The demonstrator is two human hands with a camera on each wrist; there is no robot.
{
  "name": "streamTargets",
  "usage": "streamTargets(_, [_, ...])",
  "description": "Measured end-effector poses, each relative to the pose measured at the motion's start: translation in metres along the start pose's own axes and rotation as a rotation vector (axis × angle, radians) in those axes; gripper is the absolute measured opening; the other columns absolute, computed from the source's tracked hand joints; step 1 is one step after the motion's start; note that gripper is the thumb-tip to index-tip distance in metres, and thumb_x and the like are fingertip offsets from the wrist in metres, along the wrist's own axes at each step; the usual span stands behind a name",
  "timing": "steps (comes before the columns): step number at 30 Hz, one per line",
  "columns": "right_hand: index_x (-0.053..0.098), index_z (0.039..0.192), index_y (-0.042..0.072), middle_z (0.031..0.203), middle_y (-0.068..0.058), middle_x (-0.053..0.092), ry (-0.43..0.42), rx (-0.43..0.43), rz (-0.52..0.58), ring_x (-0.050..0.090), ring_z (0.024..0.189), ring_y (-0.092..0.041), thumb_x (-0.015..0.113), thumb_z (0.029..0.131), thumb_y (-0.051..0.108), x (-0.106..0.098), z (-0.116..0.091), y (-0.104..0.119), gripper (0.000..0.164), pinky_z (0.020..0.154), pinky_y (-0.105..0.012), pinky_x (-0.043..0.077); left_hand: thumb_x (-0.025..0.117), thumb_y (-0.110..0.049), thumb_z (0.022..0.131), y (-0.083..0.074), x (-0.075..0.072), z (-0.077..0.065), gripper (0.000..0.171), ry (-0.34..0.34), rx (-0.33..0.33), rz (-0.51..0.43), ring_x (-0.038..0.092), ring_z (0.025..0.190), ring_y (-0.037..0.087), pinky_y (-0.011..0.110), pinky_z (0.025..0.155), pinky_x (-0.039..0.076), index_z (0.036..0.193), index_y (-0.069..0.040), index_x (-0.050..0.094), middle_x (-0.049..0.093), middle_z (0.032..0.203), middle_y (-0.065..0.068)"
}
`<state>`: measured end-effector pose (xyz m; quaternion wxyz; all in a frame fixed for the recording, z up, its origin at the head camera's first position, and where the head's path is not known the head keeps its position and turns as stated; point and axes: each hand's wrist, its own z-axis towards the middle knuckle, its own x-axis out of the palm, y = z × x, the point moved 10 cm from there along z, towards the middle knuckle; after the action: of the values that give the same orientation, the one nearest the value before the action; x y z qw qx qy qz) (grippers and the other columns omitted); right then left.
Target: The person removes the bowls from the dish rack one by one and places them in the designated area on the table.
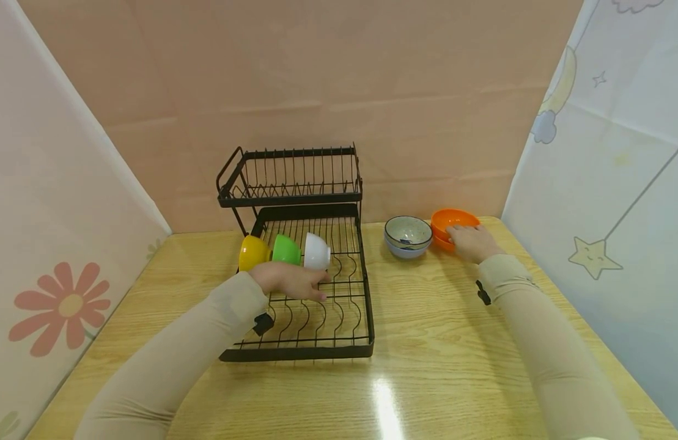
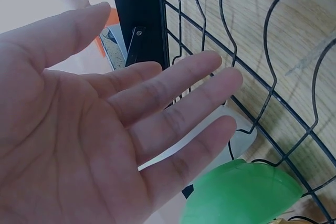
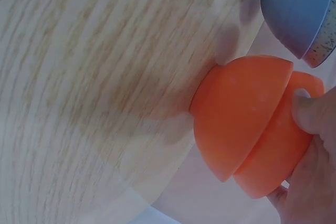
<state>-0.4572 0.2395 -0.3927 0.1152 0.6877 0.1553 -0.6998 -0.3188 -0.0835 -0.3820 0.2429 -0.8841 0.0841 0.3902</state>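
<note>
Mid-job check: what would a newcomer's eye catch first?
Probably the yellow bowl, green bowl and white bowl, lying on their sides in the lower tier of the black wire dish rack. Next, two stacked bright orange bowls at the back right of the wood-grain table, the upper one pinched by the right hand.

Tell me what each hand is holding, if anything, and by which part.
The right hand grips the upper orange bowl near its rim, thumb against the outside. The left hand holds nothing.
</note>
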Motion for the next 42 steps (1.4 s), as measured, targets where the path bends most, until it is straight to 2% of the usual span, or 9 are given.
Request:
streamTargets(5, [0.055,0.121,-0.001,0.125,-0.027,0.058,0.012,0.006,0.01,0.053,0.117,-0.048,0.047,0.099,0.013,0.004,0.002,-0.002,0.027,0.101,-0.066,0.033,0.047,-0.041,0.101,0.002,0.001,0.001,0.061,-0.001,-0.007,-0.004,0.041,0.136,0.027,0.05,0.113,0.031,0.153,-0.02,0.024,0.048,0.142,0.01])
streamTargets(13, [0.051,0.129,-0.004,0.13,-0.029,0.055,0.034,0.004,0.02,0.051,0.12,-0.049,0.046,0.099,0.013,0.011,0.001,-0.005,0.034,0.098,-0.067,0.035,0.046,-0.039,0.102,0.002,0.001,0.003,0.059,0.011,0.002,0.001,0.039,0.138,0.027,0.048,0.113,0.032,0.153,-0.018,0.025,0.045,0.147,0.013])
streamTargets(19, [0.053,0.127,-0.004,0.132,-0.03,0.054,0.043,-0.013,0.036,0.049,0.122,-0.05,0.044,0.099,0.012,0.009,-0.001,-0.003,0.033,0.098,-0.068,0.035,0.046,-0.04,0.101,0.003,0.002,0.004,0.06,0.009,0.003,0.014,0.039,0.138,0.026,0.048,0.113,0.031,0.153,-0.018,0.025,0.045,0.147,0.012])
streamTargets(28, [0.048,0.134,-0.006,0.136,-0.031,0.05,0.087,-0.026,0.053,0.045,0.126,-0.05,0.045,0.098,0.011,0.013,-0.001,-0.005,0.04,0.102,-0.069,0.03,0.048,-0.042,0.101,0.004,0.003,0.005,0.06,0.003,-0.003,0.02,0.042,0.135,0.025,0.047,0.111,0.034,0.152,-0.018,0.028,0.05,0.139,0.007])
streamTargets(31, [0.052,0.127,-0.005,0.128,-0.029,0.057,0.08,-0.046,0.074,0.05,0.121,-0.05,0.046,0.097,0.01,0.012,0.0,-0.006,0.034,0.1,-0.067,0.034,0.048,-0.041,0.101,0.004,0.004,0.005,0.06,0.005,0.006,0.015,0.042,0.135,0.025,0.047,0.111,0.035,0.152,-0.016,0.028,0.05,0.14,0.008])
streamTargets(35, [0.052,0.117,-0.002,0.114,-0.024,0.063,0.02,-0.061,0.185,0.058,0.106,-0.043,0.052,0.096,0.012,0.004,0.001,-0.004,0.025,0.093,-0.061,0.043,0.047,-0.042,0.101,0.005,0.004,0.005,0.062,0.008,0.011,0.013,0.039,0.138,0.027,0.048,0.112,0.033,0.152,-0.014,0.026,0.045,0.145,0.012])
streamTargets(37, [0.051,0.118,-0.001,0.112,-0.022,0.062,-0.025,-0.051,0.237,0.06,0.102,-0.039,0.055,0.096,0.015,-0.001,0.001,-0.004,0.027,0.09,-0.057,0.046,0.047,-0.042,0.101,0.006,0.003,0.005,0.062,0.01,0.009,0.013,0.038,0.138,0.027,0.049,0.113,0.031,0.153,-0.015,0.025,0.043,0.147,0.013])
streamTargets(39, [0.051,0.119,-0.001,0.114,-0.021,0.061,-0.078,-0.036,0.258,0.06,0.102,-0.037,0.056,0.097,0.017,-0.006,0.0,-0.004,0.03,0.09,-0.055,0.047,0.047,-0.042,0.101,0.005,0.003,0.004,0.062,0.006,0.012,0.019,0.038,0.138,0.027,0.049,0.113,0.031,0.153,-0.015,0.026,0.043,0.148,0.013])
streamTargets(42, [0.054,0.115,0.0,0.109,-0.019,0.063,-0.151,-0.018,0.234,0.061,0.098,-0.034,0.056,0.096,0.016,-0.013,-0.002,-0.002,0.025,0.086,-0.052,0.048,0.048,-0.042,0.1,0.004,0.002,0.004,0.062,0.001,0.015,0.034,0.039,0.138,0.027,0.049,0.113,0.031,0.153,-0.016,0.026,0.043,0.148,0.012])
